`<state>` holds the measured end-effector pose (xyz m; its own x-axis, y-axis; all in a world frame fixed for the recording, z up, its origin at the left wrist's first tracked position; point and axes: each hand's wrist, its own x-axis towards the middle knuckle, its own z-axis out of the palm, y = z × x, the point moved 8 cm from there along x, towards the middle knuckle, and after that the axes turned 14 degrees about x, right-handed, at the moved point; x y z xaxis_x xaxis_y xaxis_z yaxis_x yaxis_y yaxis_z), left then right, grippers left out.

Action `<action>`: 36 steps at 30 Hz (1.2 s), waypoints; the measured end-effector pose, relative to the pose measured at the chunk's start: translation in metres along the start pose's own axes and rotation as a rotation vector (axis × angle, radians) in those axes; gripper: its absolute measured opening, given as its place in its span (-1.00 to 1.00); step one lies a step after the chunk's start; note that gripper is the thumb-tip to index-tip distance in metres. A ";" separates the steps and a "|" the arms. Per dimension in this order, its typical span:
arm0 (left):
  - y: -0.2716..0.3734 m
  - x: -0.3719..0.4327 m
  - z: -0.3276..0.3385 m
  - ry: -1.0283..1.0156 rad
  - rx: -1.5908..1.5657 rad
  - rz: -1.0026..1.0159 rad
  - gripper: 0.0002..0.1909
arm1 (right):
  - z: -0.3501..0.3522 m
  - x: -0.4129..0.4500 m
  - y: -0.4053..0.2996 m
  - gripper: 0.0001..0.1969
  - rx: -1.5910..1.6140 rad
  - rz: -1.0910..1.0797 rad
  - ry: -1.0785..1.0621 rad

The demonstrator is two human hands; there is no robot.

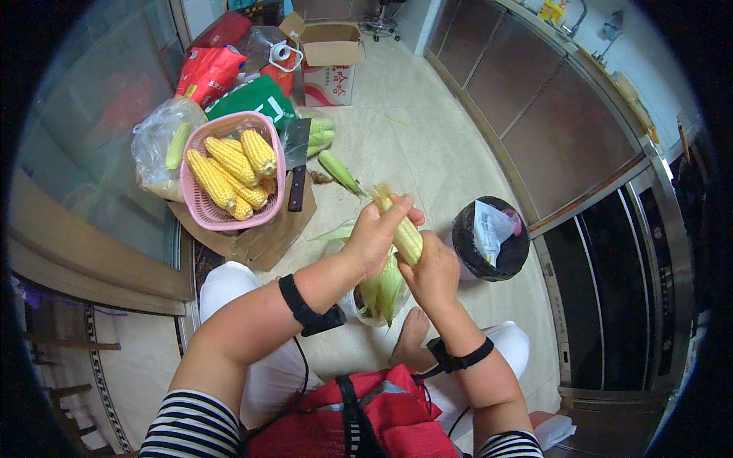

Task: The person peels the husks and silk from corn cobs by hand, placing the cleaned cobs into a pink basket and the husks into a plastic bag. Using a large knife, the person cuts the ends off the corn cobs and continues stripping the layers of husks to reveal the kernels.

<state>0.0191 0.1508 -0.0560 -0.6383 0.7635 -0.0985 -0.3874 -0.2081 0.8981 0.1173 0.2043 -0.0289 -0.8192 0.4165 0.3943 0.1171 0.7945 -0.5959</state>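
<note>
Both my hands are on one pale, husked ear of corn [408, 237] with silk at its far tip. My left hand [375, 229] grips it near the silk end. Around its lower end closes my right hand [432, 266]. Below them, green husks [381, 292] lie in a plastic bag on the floor. An ear in its green husk [339, 170] rests on the tiles, and several more [320, 137] lie behind it. At the left, a pink plastic basket [189, 194] holds several yellow ears [212, 177]. A cleaver [296, 166] lies beside the basket.
The basket stands on a cardboard box [286, 235]. A black-lined waste bin [504, 269] is to the right, before the cabinets [515, 74]. Plastic bags [166, 131] and an open carton [329, 83] are at the back left. My bare foot [412, 338] is near the husk bag.
</note>
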 end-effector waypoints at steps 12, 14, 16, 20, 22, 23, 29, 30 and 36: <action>-0.006 0.003 -0.003 -0.176 -0.328 -0.103 -0.65 | -0.009 -0.002 -0.018 -0.58 -0.215 -0.157 0.064; -0.008 0.002 -0.003 -0.228 -0.350 -0.116 -0.64 | -0.006 -0.002 -0.014 -0.56 -0.189 -0.132 0.025; -0.011 0.002 0.001 -0.268 -0.366 -0.138 -0.63 | -0.006 -0.003 -0.008 -0.56 -0.169 -0.085 -0.014; -0.016 0.000 0.001 -0.254 -0.373 -0.185 -0.63 | -0.005 -0.004 0.001 -0.58 -0.032 -0.026 -0.050; -0.016 0.001 0.000 -0.282 -0.394 -0.177 -0.63 | -0.003 -0.004 0.002 -0.57 0.012 0.020 -0.086; -0.017 0.001 -0.002 -0.280 -0.392 -0.178 -0.63 | 0.000 -0.004 0.005 -0.56 0.053 0.065 -0.123; -0.020 -0.001 0.000 -0.245 -0.407 -0.224 -0.59 | 0.010 -0.007 0.014 -0.58 0.200 0.169 -0.216; -0.020 -0.002 -0.001 -0.222 -0.406 -0.236 -0.59 | 0.010 -0.007 0.014 -0.58 0.202 0.169 -0.218; -0.024 0.000 -0.007 -0.265 -0.463 -0.219 -0.63 | 0.025 -0.012 0.024 -0.55 0.350 0.231 -0.323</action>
<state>0.0240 0.1519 -0.0805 -0.3447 0.9337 -0.0968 -0.7807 -0.2279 0.5818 0.1157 0.2077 -0.0657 -0.9320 0.3618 0.0219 0.1662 0.4800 -0.8614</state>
